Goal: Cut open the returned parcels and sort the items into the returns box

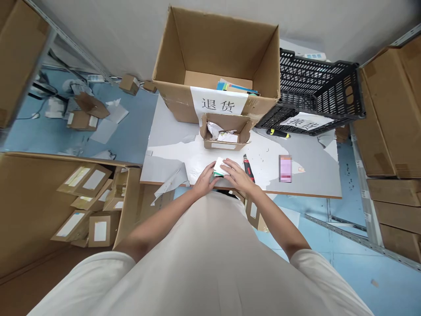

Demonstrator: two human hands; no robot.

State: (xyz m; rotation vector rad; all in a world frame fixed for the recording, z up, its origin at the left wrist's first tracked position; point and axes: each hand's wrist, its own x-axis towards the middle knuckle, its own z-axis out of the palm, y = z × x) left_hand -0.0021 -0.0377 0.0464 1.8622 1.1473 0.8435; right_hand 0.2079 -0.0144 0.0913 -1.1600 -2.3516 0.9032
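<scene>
Between my hands, close to the front edge of the table, is a small white and green box point(219, 167). My left hand point(204, 179) grips its left side, thumb and fingers around it. My right hand point(237, 174) rests on its right side with the fingers over the white top. Just beyond stands a small open cardboard box point(226, 145) with crumpled white paper in it. A red and black utility knife point(249, 168) lies right beside my right hand.
A large open carton point(174, 98) with a paper sign stands behind, beside a black plastic crate point(357, 98). A yellow and black cutter point(278, 133) and a phone point(285, 168) lie on the right of the table point(315, 175). Left below, a big carton point(29, 210) holds several parcels.
</scene>
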